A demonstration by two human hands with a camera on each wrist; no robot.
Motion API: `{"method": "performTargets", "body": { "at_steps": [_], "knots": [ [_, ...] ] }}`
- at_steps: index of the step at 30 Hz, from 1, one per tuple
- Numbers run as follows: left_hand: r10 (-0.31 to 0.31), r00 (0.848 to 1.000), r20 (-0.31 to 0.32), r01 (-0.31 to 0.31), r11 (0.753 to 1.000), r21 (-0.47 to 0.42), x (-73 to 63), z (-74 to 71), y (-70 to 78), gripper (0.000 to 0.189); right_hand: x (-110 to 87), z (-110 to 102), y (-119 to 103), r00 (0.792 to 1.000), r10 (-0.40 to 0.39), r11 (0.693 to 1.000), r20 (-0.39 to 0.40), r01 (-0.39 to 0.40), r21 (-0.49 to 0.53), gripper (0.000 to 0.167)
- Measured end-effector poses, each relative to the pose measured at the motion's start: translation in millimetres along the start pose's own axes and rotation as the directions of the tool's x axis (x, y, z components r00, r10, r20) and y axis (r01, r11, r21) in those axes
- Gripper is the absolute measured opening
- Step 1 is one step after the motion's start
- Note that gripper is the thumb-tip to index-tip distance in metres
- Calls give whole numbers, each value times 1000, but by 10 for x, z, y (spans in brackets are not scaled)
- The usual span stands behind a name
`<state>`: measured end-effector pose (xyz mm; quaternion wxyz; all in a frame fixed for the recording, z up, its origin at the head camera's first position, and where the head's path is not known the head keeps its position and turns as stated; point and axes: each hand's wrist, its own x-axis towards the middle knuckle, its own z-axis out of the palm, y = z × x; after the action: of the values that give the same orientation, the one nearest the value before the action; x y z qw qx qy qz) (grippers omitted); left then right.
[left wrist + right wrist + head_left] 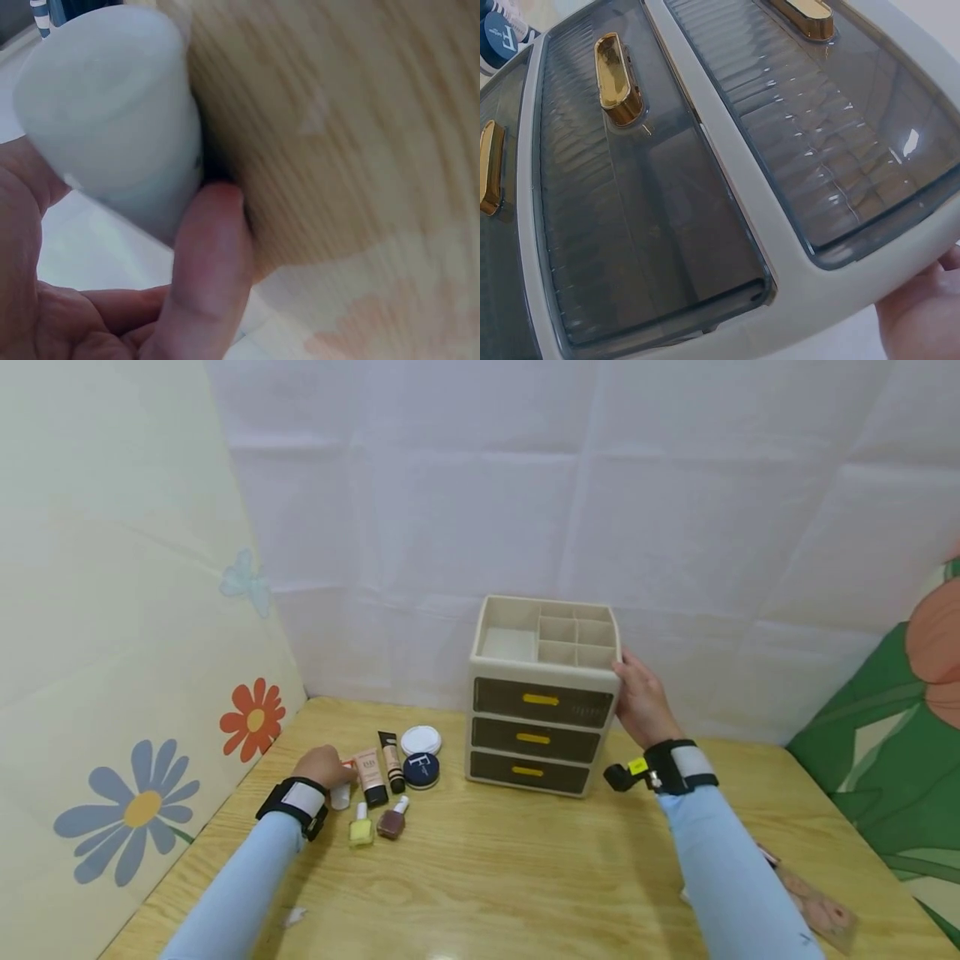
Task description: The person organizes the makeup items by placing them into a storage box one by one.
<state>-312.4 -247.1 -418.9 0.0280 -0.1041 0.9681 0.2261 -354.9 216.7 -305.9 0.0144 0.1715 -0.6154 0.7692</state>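
My left hand (324, 767) pinches a white tube (112, 112) between thumb and fingers, low over the table at the left; a bit of orange-red shows near its upper end in the head view. My right hand (641, 697) rests against the right side of a cream desktop organizer (543, 667), its fingertips at the upper front edge. Three dark see-through drawers with gold handles (619, 79) are closed, and the top compartments hold nothing. Beside my left hand lie a beige BB cream tube (371, 772) and a slim black-capped tube (392, 760).
A white round compact (421, 740) and a dark blue one (422, 770) lie left of the organizer. Yellow nail polish (361, 827) and brownish nail polish (392, 821) are in front. A patterned flat item (817, 906) lies partly under my right forearm. Cloth walls stand behind and at both sides.
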Motion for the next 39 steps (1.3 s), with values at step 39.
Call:
{"method": "performTargets", "body": {
  "at_steps": [39],
  "knots": [
    [541,796,-272,-604,737,-304,-541,-1656,1585,34,33,241,160,1000,-12,998,8,12,68,56]
  ]
}}
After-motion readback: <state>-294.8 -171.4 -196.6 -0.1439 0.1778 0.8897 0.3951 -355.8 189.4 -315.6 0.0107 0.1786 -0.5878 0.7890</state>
